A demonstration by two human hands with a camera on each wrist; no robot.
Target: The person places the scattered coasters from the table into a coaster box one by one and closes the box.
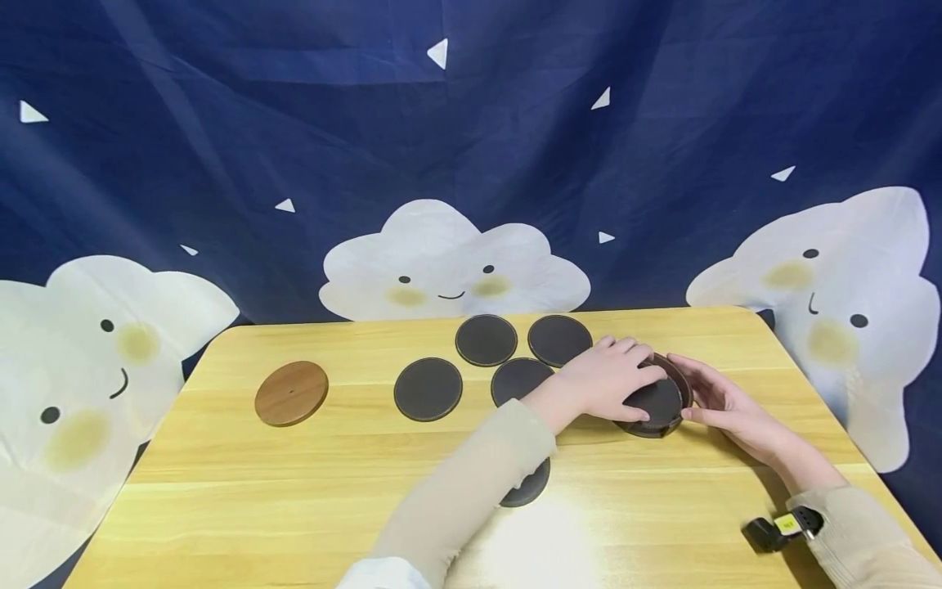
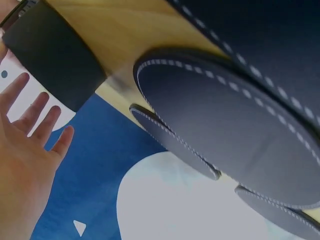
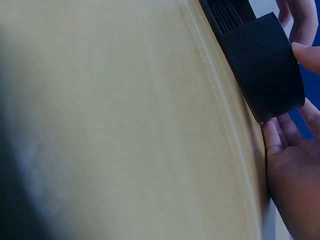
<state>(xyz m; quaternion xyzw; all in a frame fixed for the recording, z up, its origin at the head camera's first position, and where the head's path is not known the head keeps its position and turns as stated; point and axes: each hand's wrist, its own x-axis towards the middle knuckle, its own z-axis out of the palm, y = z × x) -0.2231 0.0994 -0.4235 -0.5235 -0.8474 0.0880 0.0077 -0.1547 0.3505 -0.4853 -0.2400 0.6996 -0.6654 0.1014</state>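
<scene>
A dark round coaster holder (image 1: 683,384) stands at the table's right, with a black coaster (image 1: 653,402) showing in its top. My left hand (image 1: 607,380) reaches across from the left, its thumb and fingers spread over that coaster and the rim. In the left wrist view, the fingers (image 2: 37,112) are extended beside the holder (image 2: 55,55). My right hand (image 1: 739,417) cups the holder's right side, thumb in front and fingers behind. Through an opening in the holder's wall (image 3: 265,70), several stacked coaster edges (image 3: 225,16) show in the right wrist view.
Black coasters lie apart mid-table: two at the back (image 1: 486,340) (image 1: 559,340), one at left (image 1: 428,389), one (image 1: 518,378) by my left wrist, and one (image 1: 528,486) partly under my left sleeve. A brown wooden disc (image 1: 291,393) lies far left. A cloud-print curtain (image 1: 456,270) hangs behind.
</scene>
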